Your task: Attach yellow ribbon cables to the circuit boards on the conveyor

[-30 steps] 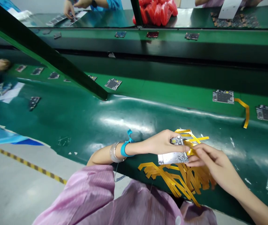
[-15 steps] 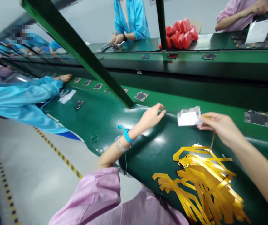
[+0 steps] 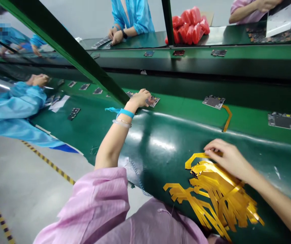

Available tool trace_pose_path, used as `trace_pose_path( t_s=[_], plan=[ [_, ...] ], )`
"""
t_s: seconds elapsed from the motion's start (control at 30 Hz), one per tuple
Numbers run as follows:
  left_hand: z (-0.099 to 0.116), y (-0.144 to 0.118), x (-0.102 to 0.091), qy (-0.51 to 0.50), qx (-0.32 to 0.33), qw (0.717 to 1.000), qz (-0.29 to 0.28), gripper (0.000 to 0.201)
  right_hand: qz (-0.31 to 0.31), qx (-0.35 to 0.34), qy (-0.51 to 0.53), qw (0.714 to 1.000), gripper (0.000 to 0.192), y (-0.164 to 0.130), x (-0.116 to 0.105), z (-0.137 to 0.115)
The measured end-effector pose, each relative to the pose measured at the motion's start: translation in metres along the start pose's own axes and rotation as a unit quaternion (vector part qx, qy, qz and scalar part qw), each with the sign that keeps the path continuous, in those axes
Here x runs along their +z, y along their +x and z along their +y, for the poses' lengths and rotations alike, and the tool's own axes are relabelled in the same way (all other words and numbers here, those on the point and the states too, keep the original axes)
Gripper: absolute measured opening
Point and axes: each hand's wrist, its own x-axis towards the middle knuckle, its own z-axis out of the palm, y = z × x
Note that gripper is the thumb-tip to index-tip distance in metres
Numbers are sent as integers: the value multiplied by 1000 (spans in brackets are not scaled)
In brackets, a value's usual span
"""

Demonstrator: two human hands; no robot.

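Reaching past the far edge of the counter (image 3: 165,162), our left hand (image 3: 140,98) curves over a circuit board (image 3: 155,101) on the green belt (image 3: 183,106); we cannot tell whether it grips. A pile of yellow ribbons (image 3: 219,195) lies toward the counter's near edge. Beyond it, another board (image 3: 213,101) bears a single ribbon (image 3: 229,117) reaching the counter's far edge. Our right hand (image 3: 224,156) curls at the pile's far end; whether pinching, we cannot tell.

Looks bright, glaring white on the green mat (image 3: 163,146) and glinting off yellow strips (image 3: 206,166). Darkens behind the green belt (image 3: 181,105). Stretches and softens toward the edges, pixelated at upper left.
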Motion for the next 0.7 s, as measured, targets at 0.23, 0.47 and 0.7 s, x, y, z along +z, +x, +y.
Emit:
trace_pose_path(
  t_s=[0.23, 0.47, 0.7],
  plan=[
    [4, 12, -2, 15, 20, 1000, -6, 78, -162, -62, -77, 982, 13, -10, 29, -20],
    [31, 6, -19, 7, 26, 998, 65, 52, -83, -32, -67, 994, 20, -10, 24, -8],
    [142, -62, -15, -261, 157, 925, 226, 27, -14, 0, -50, 999, 21, -24, 11, -10]
  ],
)
